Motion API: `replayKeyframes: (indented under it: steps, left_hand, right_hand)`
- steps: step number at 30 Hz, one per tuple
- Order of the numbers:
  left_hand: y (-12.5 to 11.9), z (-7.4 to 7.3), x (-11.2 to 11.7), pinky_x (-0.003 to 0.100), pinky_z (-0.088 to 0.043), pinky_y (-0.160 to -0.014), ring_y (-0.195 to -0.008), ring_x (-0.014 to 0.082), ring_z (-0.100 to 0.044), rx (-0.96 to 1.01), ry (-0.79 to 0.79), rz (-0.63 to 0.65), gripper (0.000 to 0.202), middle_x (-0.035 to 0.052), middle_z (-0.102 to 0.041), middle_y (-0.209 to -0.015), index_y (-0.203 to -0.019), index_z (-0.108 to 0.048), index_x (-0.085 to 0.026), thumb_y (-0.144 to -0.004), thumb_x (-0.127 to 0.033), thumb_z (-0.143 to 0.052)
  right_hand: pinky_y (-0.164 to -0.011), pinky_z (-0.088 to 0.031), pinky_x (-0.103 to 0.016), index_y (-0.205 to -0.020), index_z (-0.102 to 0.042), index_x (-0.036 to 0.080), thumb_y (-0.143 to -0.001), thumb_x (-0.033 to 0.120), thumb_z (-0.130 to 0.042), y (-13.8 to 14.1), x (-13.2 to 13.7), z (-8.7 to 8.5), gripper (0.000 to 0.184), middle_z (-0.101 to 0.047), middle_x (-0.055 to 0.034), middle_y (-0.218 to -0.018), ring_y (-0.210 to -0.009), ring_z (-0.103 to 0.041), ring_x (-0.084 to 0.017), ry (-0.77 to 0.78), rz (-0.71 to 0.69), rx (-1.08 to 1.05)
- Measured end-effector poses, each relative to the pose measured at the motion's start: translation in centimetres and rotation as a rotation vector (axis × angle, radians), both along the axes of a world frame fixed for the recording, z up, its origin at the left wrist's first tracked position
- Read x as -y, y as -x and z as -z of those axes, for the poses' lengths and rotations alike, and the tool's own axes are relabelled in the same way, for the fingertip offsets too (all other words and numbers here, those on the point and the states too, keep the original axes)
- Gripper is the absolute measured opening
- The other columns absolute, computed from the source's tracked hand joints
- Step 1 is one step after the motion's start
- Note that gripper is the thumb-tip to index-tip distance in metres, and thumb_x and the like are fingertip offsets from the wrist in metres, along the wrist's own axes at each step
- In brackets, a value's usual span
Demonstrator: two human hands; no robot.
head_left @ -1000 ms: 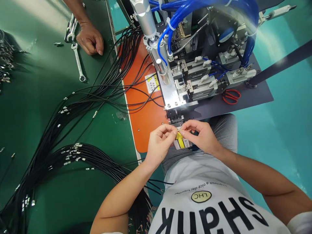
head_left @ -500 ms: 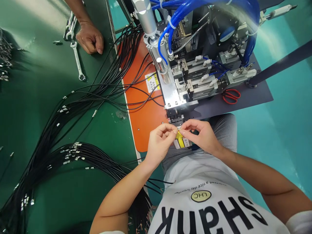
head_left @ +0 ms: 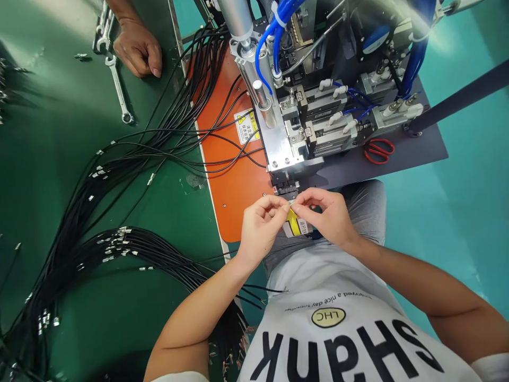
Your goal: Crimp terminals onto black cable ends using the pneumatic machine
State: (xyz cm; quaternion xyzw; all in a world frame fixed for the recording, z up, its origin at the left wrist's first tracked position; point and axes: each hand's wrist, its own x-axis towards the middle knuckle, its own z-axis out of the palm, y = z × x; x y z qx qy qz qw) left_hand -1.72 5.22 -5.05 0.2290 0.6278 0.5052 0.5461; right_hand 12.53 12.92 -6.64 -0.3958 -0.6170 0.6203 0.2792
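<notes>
My left hand (head_left: pixel 260 225) and my right hand (head_left: pixel 328 215) meet fingertip to fingertip just below the front of a metal crimping machine (head_left: pixel 296 127). Both pinch a tiny metal piece (head_left: pixel 291 203) between thumb and forefinger; I cannot make out what it is. A yellow and white label (head_left: pixel 296 227) shows under my fingers. The machine stands on an orange plate (head_left: pixel 234 185) with blue air hoses (head_left: pixel 274 32) above it.
Bundles of black wires with metal terminals (head_left: pixel 119 244) spread over the green bench (head_left: pixel 59 175) to my left. Another person's fist (head_left: pixel 137 50) rests at the top left beside a wrench (head_left: pixel 117 87). Red scissors (head_left: pixel 377 150) lie on a dark mat right of the machine.
My hands stay pinched together at the machine's front. The view has shifted slightly, so everything sits a little higher and left in the picture.
</notes>
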Motion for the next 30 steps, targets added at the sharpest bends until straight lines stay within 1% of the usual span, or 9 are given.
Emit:
replayKeyframes:
  steps: [2,4,8,11,14,19,25,28,30]
  left_hand:
    - [0.0,0.0,0.0,0.015,-0.039,-0.048,-0.053,0.0036,-0.042,0.016,0.005,-0.006,0.023,-0.0028,-0.054,-0.069,-0.085,-0.064,-0.014,-0.082,-0.036,-0.072]
    - [0.0,-0.1,0.0,0.015,-0.038,-0.048,-0.054,0.0035,-0.042,0.031,0.006,-0.011,0.024,-0.0022,-0.055,-0.072,-0.085,-0.064,-0.015,-0.082,-0.037,-0.072]
    - [0.1,0.0,0.1,0.016,-0.039,-0.048,-0.053,0.0036,-0.042,0.038,0.003,-0.015,0.024,-0.0028,-0.054,-0.07,-0.085,-0.064,-0.015,-0.083,-0.037,-0.072]
    - [0.0,0.0,0.1,0.016,-0.039,-0.049,-0.052,0.0038,-0.04,0.037,0.001,-0.008,0.023,-0.0042,-0.05,-0.065,-0.085,-0.064,-0.015,-0.083,-0.037,-0.071]
    - [0.0,0.0,0.2,0.017,-0.039,-0.05,-0.052,0.0041,-0.04,0.029,-0.004,-0.001,0.023,-0.0043,-0.049,-0.064,-0.084,-0.063,-0.015,-0.083,-0.037,-0.071]
    - [0.0,0.1,0.3,0.017,-0.04,-0.052,-0.055,0.0045,-0.042,0.016,-0.01,0.014,0.023,-0.003,-0.052,-0.067,-0.085,-0.064,-0.015,-0.084,-0.037,-0.071]
    - [-0.2,-0.3,0.2,0.018,-0.042,-0.054,-0.056,0.0051,-0.045,-0.029,-0.029,0.039,0.024,-0.0013,-0.058,-0.072,-0.084,-0.066,-0.014,-0.081,-0.036,-0.073]
    - [-0.4,-0.5,0.5,0.019,-0.045,-0.059,-0.064,0.0079,-0.053,-0.116,-0.06,0.103,0.021,0.0014,-0.063,-0.079,-0.089,-0.067,-0.015,-0.083,-0.034,-0.071]
    - [-0.2,-0.3,0.9,0.021,-0.048,-0.064,-0.07,0.0105,-0.056,-0.251,-0.098,0.151,0.02,0.0028,-0.064,-0.084,-0.098,-0.066,-0.016,-0.086,-0.032,-0.068]
  right_hand:
    - [-0.067,-0.047,-0.028,-0.077,-0.068,0.019,-0.081,0.017,-0.068,0.2,0.3,0.1,0.004,-0.066,0.0002,-0.076,-0.07,-0.059,-0.013,-0.089,0.041,-0.017]
    - [-0.068,-0.048,-0.028,-0.078,-0.068,0.019,-0.082,0.017,-0.067,0.2,0.3,0.2,0.004,-0.067,0.0001,-0.077,-0.07,-0.059,-0.013,-0.121,0.04,-0.02]
    - [-0.072,-0.051,-0.03,-0.084,-0.07,0.02,-0.083,0.024,-0.069,-0.4,-0.4,0.2,0.004,-0.07,-0.0015,-0.082,-0.075,-0.063,-0.015,-0.027,-0.051,-0.015]
    - [-0.075,-0.051,-0.031,-0.089,-0.072,0.02,-0.085,0.026,-0.068,-0.8,-1.0,0.0,0.008,-0.072,-0.0027,-0.086,-0.08,-0.065,-0.017,0.026,-0.069,-0.012]
    - [-0.075,-0.051,-0.031,-0.09,-0.073,0.02,-0.086,0.028,-0.068,-0.9,-1.1,-0.4,0.011,-0.073,-0.0029,-0.088,-0.081,-0.066,-0.017,0.032,-0.084,-0.005]
    - [-0.071,-0.047,-0.028,-0.082,-0.072,0.021,-0.083,0.028,-0.071,-0.4,-1.0,-0.5,0.007,-0.072,-0.0008,-0.082,-0.077,-0.063,-0.015,-0.079,-0.067,0.055]
    - [-0.07,-0.045,-0.028,-0.08,-0.064,0.021,-0.089,0.024,-0.062,-0.5,-0.6,-0.4,0.01,-0.066,-0.0001,-0.08,-0.074,-0.059,-0.014,-0.223,-0.112,0.096]
    - [-0.074,-0.045,-0.031,-0.082,-0.061,0.022,-0.091,0.024,-0.059,-1.2,-0.3,-0.5,0.01,-0.064,-0.0015,-0.082,-0.077,-0.059,-0.016,-0.281,-0.127,0.143]
    - [-0.075,-0.045,-0.032,-0.082,-0.06,0.023,-0.091,0.025,-0.058,-1.6,-0.4,-0.3,0.009,-0.064,-0.0019,-0.082,-0.077,-0.058,-0.017,-0.286,-0.123,0.162]
